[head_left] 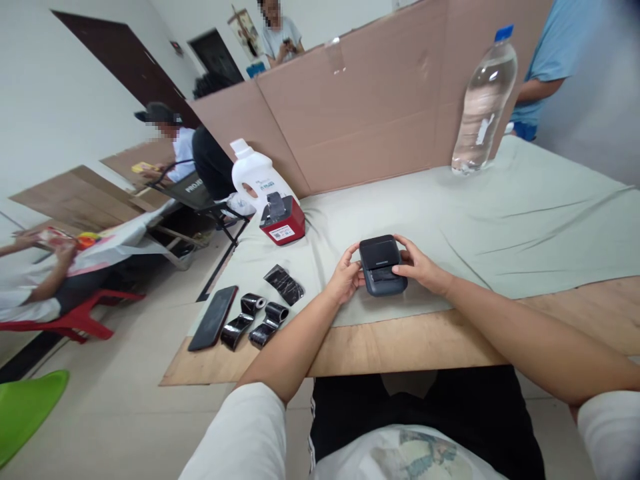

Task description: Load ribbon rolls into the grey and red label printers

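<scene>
A small dark box-shaped device with rounded corners, which looks like a portable label printer, is held between my two hands above the cloth near the table's front edge. My left hand grips its left side, the fingers curled round the edge. On the other side, my right hand holds it with the thumb laid on its top face and the fingers along the far right edge. A slot with a light mark crosses the top. To the left lie two partly unrolled glossy black rolls and a flat black wrapped piece.
A phone lies at the table's left edge. Behind stand a red box, a white jug and a tall water bottle. A cardboard partition closes the back. Other people are around; a green chair is lower left.
</scene>
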Available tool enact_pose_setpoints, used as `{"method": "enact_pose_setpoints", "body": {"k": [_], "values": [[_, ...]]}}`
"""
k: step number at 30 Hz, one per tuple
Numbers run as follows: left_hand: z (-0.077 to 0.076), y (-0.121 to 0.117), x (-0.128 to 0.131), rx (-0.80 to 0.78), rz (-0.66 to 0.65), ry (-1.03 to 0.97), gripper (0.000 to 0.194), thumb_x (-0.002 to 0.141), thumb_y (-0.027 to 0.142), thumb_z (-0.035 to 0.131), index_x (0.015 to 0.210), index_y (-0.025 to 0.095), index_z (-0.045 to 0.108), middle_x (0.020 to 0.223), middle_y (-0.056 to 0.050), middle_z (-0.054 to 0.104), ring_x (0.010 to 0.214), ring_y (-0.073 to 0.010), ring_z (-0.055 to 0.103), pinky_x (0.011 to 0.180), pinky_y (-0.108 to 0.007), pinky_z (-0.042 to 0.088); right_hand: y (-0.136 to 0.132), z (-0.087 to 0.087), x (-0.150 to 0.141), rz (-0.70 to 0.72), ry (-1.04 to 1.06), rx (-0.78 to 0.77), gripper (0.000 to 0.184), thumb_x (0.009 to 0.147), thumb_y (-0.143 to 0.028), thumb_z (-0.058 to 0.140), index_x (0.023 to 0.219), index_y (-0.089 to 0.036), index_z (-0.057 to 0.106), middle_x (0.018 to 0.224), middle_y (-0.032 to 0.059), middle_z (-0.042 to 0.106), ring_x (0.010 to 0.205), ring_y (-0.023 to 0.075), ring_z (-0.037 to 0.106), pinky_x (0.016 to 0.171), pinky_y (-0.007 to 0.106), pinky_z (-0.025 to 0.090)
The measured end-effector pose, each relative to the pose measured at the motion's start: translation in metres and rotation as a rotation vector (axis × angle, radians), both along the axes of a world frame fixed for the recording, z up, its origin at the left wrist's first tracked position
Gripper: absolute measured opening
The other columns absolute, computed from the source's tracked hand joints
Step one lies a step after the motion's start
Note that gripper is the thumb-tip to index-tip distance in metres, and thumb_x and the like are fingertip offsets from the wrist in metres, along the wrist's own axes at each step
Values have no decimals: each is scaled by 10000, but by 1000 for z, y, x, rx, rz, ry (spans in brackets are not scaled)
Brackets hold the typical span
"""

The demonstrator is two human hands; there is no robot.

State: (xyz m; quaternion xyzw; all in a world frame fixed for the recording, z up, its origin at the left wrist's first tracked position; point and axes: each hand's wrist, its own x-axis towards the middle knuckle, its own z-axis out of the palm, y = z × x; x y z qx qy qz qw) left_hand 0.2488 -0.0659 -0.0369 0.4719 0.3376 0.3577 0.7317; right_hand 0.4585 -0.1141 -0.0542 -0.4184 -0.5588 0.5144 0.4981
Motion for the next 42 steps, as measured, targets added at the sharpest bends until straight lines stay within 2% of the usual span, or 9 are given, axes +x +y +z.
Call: {"method": "enact_pose_setpoints", "body": {"k": [4,7,10,16,23,29,33,38,42], "values": [[-1,1,-2,9,-21,28,745,677,281,732,1342,255,397,680,84,619,514,-91,620,524,-203,496,-1,6,1,-55,-26,1,787,709,-607,708,1318,-193,428,917,51,648,866,217,625,805,396,522],[-3,1,-2,12,-61,56,767,670,301,748,1348,238,395,656,85,606,507,-93,614,524,-204,495,-2,10,2,-182,-34,19,649,703,-750,616,1052,-207,548,791,6,593,755,174,574,697,325,502],[-5,0,-2,19,-102,77,774,682,331,754,1362,228,399,662,76,615,500,-91,603,517,-204,491,0,11,4,-281,-13,26,632,696,-831,528,832,-214,538,787,1,565,754,158,554,676,297,492],[-6,-3,-1,18,-129,82,718,706,336,751,1349,224,452,635,73,592,488,-75,579,511,-179,459,6,6,7,-375,-65,-54,589,717,-800,547,650,-223,452,599,-33,500,585,125,490,569,264,429],[-11,1,-2,31,-88,145,628,714,299,689,1314,213,524,701,37,639,552,-96,589,561,-211,469,9,1,9,-392,-168,-54,562,739,-791,516,683,-232,502,559,-28,539,532,143,523,542,285,442],[-12,3,-2,289,53,355,446,710,201,600,1150,165,660,868,-28,699,617,-109,546,521,-203,420,10,3,8,-376,-157,-29,402,780,-599,584,885,-213,624,827,32,676,641,161,607,632,328,522],[-13,5,-3,377,78,463,392,777,231,562,1146,175,682,725,-8,653,560,-115,499,517,-220,397,12,-3,8,-352,-214,-48,371,800,-526,581,989,-210,627,863,37,685,673,165,616,717,367,530],[-15,5,-3,411,50,489,390,819,273,557,1178,176,673,670,-5,618,547,-124,494,518,-232,396,3,1,5,-516,-427,150,426,791,-522,606,1064,-195,602,1074,91,629,755,177,599,781,412,527],[-15,4,-4,447,30,508,399,846,278,528,1210,177,657,696,-8,628,565,-126,513,536,-237,424,-6,9,-3,-389,-575,388,417,727,-484,705,1035,-207,660,1093,100,591,942,240,602,862,429,522]]}}
